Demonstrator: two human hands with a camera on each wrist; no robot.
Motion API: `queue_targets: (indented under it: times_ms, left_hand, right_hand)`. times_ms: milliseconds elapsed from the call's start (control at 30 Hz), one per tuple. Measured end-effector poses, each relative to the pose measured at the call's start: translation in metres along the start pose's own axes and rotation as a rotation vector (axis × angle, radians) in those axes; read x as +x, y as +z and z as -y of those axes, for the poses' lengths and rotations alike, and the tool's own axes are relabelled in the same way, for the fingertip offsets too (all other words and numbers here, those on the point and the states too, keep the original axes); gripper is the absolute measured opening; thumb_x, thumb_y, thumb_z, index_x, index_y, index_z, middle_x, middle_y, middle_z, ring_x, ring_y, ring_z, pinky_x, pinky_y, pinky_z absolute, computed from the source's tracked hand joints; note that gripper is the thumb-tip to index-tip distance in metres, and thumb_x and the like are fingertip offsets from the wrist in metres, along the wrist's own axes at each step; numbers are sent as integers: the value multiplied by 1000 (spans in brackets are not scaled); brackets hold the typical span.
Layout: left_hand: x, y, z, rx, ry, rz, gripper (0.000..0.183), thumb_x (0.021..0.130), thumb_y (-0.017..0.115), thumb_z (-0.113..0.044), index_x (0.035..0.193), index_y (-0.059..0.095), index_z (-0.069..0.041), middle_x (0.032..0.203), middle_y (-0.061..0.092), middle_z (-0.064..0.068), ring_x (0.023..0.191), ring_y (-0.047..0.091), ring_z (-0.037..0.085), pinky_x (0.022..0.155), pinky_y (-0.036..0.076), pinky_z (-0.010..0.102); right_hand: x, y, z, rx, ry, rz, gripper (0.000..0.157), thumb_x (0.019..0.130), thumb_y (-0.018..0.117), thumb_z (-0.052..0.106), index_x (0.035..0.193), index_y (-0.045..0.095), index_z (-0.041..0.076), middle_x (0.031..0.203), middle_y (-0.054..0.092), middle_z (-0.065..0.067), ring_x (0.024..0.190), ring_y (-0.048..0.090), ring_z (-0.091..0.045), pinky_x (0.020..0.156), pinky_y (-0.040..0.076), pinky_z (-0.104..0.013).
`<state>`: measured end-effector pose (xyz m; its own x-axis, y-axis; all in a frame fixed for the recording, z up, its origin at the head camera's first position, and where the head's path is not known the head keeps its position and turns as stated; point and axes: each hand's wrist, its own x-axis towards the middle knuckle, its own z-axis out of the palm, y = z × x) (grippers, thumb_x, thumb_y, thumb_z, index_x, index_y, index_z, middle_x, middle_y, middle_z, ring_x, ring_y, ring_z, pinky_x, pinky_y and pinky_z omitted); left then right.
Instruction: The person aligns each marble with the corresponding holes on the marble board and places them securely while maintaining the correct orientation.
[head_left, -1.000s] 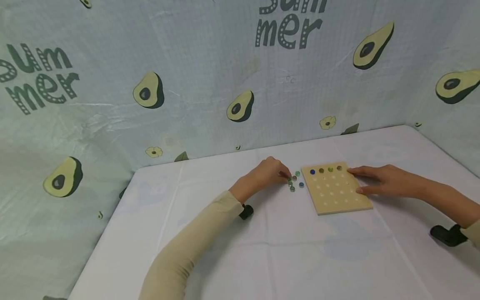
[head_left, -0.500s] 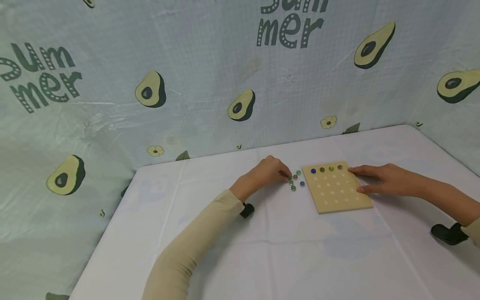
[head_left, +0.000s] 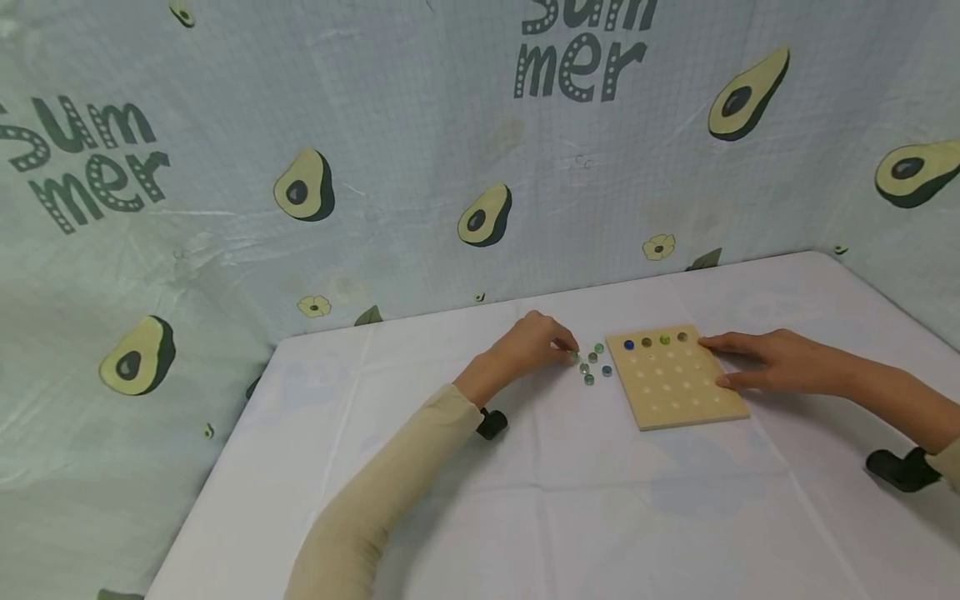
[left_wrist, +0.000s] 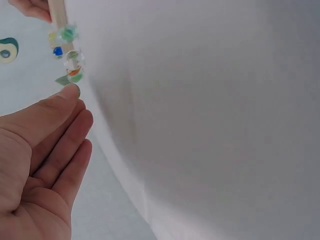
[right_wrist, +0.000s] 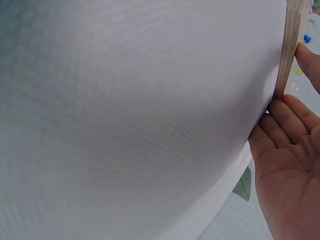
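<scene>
Wooden board [head_left: 678, 398] lies flat on your white-covered table [head_left: 525, 517], between three and four o'clock from the middle of the head view. Rows of pale dimples mark its top. Your right hand [head_left: 772, 362] is at the board's three o'clock side, fingers fairly straight and thumb spread away from them, the tips touching the edge. Your left hand [head_left: 528, 346], off toward nine o'clock, pinches a green marble [left_wrist: 77, 91] between thumb and forefinger, partly hidden by the thumb; its other fingers bend loosely. Along the board's twelve o'clock edge, one row holds four marbles; from the eleven o'clock end you have a dark blue marble [head_left: 628, 344], a brown marble [head_left: 647, 342], a yellow-green marble [head_left: 664, 339] and a dull brownish marble [head_left: 682, 337]. Five loose marbles [head_left: 588, 380] sit close together on the cloth, between your left hand and the board.
</scene>
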<state>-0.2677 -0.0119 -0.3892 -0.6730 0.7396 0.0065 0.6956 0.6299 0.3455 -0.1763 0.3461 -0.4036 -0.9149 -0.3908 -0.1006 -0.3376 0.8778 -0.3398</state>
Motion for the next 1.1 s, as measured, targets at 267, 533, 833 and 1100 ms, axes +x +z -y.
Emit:
queue_targets:
  times_ms: [267, 533, 833, 1100]
  left_hand:
    - [-19, -16, 4, -80, 17, -148, 18, 93, 76, -14, 111, 80, -11, 107, 77, 0, 102, 70, 12, 88, 54, 23]
    - [-32, -25, 5, -150, -9, -210, 20, 92, 77, -17, 111, 79, -11, 108, 77, 1, 104, 70, 13, 93, 55, 33]
    - [-41, -29, 8, -194, 2, -250, 19, 92, 77, -15, 110, 79, -9, 107, 78, 3, 105, 71, 17, 94, 55, 41]
    - [-42, -25, 6, -223, 5, -264, 19, 92, 77, -14, 109, 80, -8, 107, 78, 4, 105, 71, 17, 96, 55, 42]
  right_hand:
    - [1, -1, 0, 0, -1, 10, 74, 93, 70, 50, 148, 51, 3, 146, 52, -28, 130, 50, -50, 96, 47, -63]
    - [0, 0, 0, -6, 13, 7, 75, 93, 70, 50, 148, 51, 4, 146, 51, -28, 131, 50, -51, 96, 47, -63]
    - [0, 0, -1, 2, 12, 7, 76, 93, 70, 52, 149, 50, 5, 147, 50, -29, 131, 49, -51, 96, 46, -64]
    - [0, 1, -1, -11, 1, 8, 75, 93, 70, 50, 148, 51, 4, 147, 51, -28, 131, 50, -50, 96, 47, -63]
